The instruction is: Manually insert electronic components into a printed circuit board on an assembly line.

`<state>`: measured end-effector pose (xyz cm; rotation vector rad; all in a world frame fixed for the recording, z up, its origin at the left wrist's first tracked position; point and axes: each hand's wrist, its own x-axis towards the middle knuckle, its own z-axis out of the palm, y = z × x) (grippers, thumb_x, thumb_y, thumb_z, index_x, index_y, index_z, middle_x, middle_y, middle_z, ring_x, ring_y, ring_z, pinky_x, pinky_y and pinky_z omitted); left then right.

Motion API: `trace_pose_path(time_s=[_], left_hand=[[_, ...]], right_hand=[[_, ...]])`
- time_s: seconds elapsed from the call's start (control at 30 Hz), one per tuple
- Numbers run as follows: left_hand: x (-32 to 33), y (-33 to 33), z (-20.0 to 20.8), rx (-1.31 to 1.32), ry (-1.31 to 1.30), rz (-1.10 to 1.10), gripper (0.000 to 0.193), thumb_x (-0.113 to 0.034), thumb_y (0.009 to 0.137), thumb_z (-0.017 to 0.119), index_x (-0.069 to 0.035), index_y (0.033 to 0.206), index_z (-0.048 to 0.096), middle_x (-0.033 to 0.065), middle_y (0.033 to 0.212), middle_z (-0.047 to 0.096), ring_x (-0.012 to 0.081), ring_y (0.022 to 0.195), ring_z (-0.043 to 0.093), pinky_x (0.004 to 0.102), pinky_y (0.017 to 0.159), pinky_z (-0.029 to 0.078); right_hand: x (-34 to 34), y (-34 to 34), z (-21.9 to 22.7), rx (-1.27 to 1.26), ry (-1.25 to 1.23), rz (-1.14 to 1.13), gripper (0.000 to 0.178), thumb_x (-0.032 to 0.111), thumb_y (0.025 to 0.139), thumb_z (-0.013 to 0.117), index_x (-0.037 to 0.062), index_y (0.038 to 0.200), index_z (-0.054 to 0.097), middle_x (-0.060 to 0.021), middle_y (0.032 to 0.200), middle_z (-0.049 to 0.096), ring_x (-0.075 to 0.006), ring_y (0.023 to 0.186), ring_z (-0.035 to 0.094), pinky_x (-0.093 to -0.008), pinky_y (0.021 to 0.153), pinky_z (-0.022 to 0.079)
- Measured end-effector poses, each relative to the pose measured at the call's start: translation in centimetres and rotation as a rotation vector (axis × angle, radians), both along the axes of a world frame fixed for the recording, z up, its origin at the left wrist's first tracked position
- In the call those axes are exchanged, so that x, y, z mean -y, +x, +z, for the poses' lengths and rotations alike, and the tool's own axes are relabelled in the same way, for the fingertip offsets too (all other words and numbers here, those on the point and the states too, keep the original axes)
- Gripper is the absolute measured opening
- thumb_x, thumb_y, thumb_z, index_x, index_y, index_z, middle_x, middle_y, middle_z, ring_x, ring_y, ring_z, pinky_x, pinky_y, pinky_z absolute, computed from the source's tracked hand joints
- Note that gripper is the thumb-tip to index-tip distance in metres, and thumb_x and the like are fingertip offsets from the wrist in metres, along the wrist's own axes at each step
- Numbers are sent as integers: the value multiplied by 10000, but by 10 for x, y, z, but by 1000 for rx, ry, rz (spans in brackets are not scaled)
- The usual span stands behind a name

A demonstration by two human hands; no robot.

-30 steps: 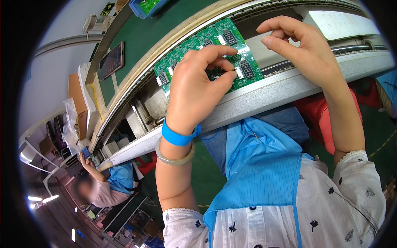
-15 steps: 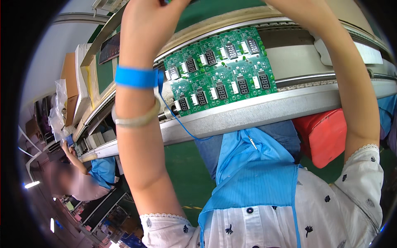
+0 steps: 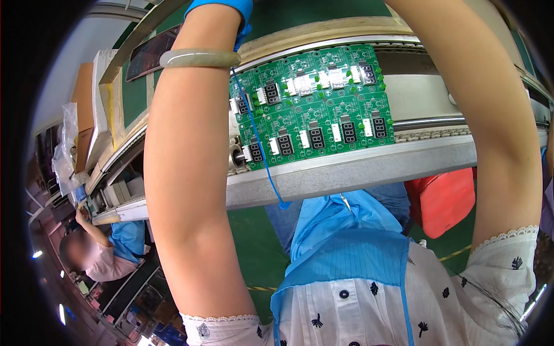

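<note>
A green circuit board panel (image 3: 314, 104) lies flat on the conveyor line (image 3: 358, 167), made up of two rows of small boards, each carrying a dark numeric display block, white connectors and green round parts at the edges. It rests between the pale metal front rail of the line and the wooden strip behind it, directly in front of the person's body.

Neither hand is on the panel. Both forearms rise past it toward the top edge of the view, the left forearm (image 3: 190, 173) crossing just left of the panel and the right forearm (image 3: 467, 115) passing its right end. The hands themselves are out of the frame above, so how far their fingers are open, and whether they hold anything, cannot be told. The panel sits low between the two raised arms, well apart from where the hands must be.

On the left wrist sit a pale jade-coloured bangle (image 3: 199, 57) and, above it, a blue wrist strap (image 3: 222, 7); a thin blue cord (image 3: 257, 132) runs down from it across the left end of the panel.

Below the rail lie a blue apron (image 3: 340, 242) and a red container (image 3: 441, 199). Far left, another person (image 3: 98, 254) works further down the line.
</note>
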<state>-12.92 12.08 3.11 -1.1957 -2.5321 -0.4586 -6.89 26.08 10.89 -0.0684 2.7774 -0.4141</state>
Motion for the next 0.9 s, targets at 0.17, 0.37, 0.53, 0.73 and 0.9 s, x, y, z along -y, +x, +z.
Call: trace_pose_path(time_s=[0.17,0.37,0.53,0.73,0.9], left_hand=[[-1,3,-1,-32,23,36,198,-213,831,675,-68,910,784,244,911,713,415,901,697,482,833,557],[15,4,-2,-49,150,-22,216,-216,824,665,-68,917,792,239,880,710,411,845,700,469,802,563],[34,8,5,120,365,-10,218,-196,818,697,-28,921,790,197,824,745,308,751,730,392,743,568],[57,45,23,723,709,-134,207,-67,858,732,55,1024,752,51,887,742,104,802,668,235,735,529],[101,88,17,890,747,-218,167,-76,899,746,10,1042,753,45,941,746,93,841,668,216,778,523]], right_hand=[[4,2,-64,-631,322,-122,159,202,853,667,109,899,788,-169,983,752,-342,1005,703,-564,881,452],[2,4,-70,-726,269,-128,116,195,836,691,160,875,795,-139,954,758,-336,971,712,-582,851,447],[13,16,-64,-740,226,-121,103,203,830,720,155,878,798,-109,944,761,-318,966,715,-589,872,441],[9,34,-55,-881,-46,-153,209,240,840,759,101,993,787,-137,937,756,-290,919,717,-448,835,512],[29,105,-49,-568,-810,-293,243,184,909,721,-9,1052,760,-136,907,744,-187,846,691,-298,774,518]])
